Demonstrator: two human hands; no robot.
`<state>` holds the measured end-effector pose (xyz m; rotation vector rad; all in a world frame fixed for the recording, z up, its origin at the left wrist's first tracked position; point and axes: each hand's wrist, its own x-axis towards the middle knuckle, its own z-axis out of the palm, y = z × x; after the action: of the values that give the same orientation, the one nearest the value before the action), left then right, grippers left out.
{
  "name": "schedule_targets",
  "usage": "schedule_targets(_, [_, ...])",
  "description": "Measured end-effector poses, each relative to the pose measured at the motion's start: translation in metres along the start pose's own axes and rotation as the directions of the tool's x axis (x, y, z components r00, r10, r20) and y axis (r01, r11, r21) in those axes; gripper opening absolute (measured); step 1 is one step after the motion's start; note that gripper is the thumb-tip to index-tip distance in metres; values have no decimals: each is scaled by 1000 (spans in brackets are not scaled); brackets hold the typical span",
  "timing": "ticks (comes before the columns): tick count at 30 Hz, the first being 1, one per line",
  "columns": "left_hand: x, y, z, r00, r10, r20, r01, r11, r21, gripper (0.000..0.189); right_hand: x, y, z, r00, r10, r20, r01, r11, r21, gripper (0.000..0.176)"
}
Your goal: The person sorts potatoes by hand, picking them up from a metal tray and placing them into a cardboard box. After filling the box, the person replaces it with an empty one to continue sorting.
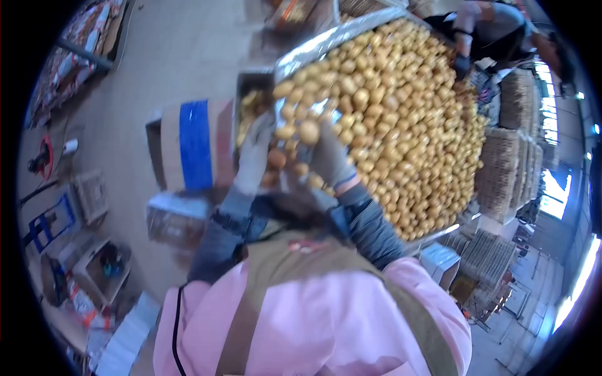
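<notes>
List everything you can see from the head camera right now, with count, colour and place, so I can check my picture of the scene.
round produce: too many to count, yellow-brown, heaped right of centre
sorting bin: one, silvery rim, around the heap
open box: one, dark inside, left of the heap, produce in it
striped carton: one, brown with blue band, left of the open box
stacked crates: several, brownish, far right
wheel-like object: one, red rim, far left
floor bin: one, pale, lower left, contents unclear
co-worker: one, dark and grey clothing, upper right
left hand: one, pale glove, by the open box
right hand: one, pale glove, at the heap's near-left edge
</notes>
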<state>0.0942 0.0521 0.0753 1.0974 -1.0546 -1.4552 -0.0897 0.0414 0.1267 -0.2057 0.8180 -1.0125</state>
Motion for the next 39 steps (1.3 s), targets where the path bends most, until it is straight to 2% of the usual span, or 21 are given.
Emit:
schedule_targets(1, [-7, 16, 12, 975, -223, 24, 221, 938, -268, 46, -9, -1, 1, 994, 41, 105, -51, 994, 97, 55])
schedule_targets(2, [-8, 18, 17, 969, -239, 54, 245, 930, -275, 48, -18, -3, 3, 975, 81, 207, -119, 977, 179, 55])
schedule_targets(3, [-3, 17, 16, 966, -242, 90, 258, 925, -279, 49, -10, 1, -7, 997, 43, 68, -50, 993, 107, 53])
schedule_targets(5, [-21, 12, 23, 968, -226, 104, 241, 955, -170, 51, -22, 22, -25, 974, -224, 46, 211, 807, -552, 48])
schedule_targets(7, [-31, 2, 40, 989, -124, 82, 119, 991, 69, 52, -44, 34, -21, 982, -135, -131, 50, 859, -510, 41])
schedule_targets(9, [-53, -21, 46, 986, -163, 33, 162, 986, 35, 49, -56, 42, -2, 925, -331, 188, 285, 274, -918, 37])
schedule_targets(10, [-68, -30, 42, 982, -186, 27, 186, 982, 18, 45, -67, 48, -23, 938, -272, 213, 256, 132, -958, 35])
schedule_targets(13, [-82, -53, 18, 908, -417, -37, 404, 896, -183, 31, -61, 24, -55, 958, -267, -102, -20, 293, -956, 23])
schedule_targets(14, [-87, -61, 12, 852, -523, -39, 493, 825, -277, 27, -46, 2, -61, 928, -373, 22, 18, -16, -1000, 24])
schedule_targets(15, [-78, -44, 7, 831, -513, -214, 468, 854, -229, 20, -23, -19, -66, 891, -440, 114, 85, -86, -993, 27])
schedule_targets(17, [-54, -43, -13, 820, -491, -295, 426, 867, -259, 18, 34, -52, -69, 750, -465, 471, 209, -509, -835, 44])
schedule_targets(19, [-22, -47, -18, 805, -543, -241, 457, 825, -331, 23, 93, -64, -75, 758, -453, 469, 57, -670, -740, 58])
schedule_targets(20, [-11, -59, -16, 927, -328, -181, 279, 926, -253, 26, 112, -56, -83, 803, -439, 402, -76, -746, -662, 59])
schedule_targets(23, [17, -61, -27, 992, -119, -43, 122, 989, 79, 35, 91, -19, -87, 759, -455, 465, -43, -748, -662, 61])
schedule_targets(25, [29, -57, -46, 967, -119, -224, 167, 963, 210, 36, 49, 6, -104, 850, -389, 355, -116, -796, -594, 59])
schedule_targets(27, [16, -52, -73, 918, -333, -213, 394, 726, 563, 47, -4, 24, -108, 856, -375, 355, -54, -749, -660, 59])
schedule_targets(29, [17, -89, -92, 736, -616, -281, 419, 90, 903, 53, -40, 47, -127, 883, -359, 302, -70, -737, -672, 59])
schedule_targets(32, [2, -137, -105, 781, -597, -182, 299, 103, 949, 55, -61, 63, -124, 904, -382, 191, -128, -669, -732, 60])
schedule_targets(35, [7, -122, -136, 802, -595, -51, 155, 126, 980, 37, -64, 62, -121, 904, -398, 158, -143, -628, -765, 62])
schedule_targets(36, [12, -128, -145, 805, -528, -271, 406, 157, 901, 37, -64, 62, -124, 902, -402, 158, -152, -639, -754, 63])
schedule_targets(39, [30, -126, -171, 834, -477, -278, 399, 173, 901, 36, -62, 62, -127, 896, -414, 160, -167, -649, -742, 63])
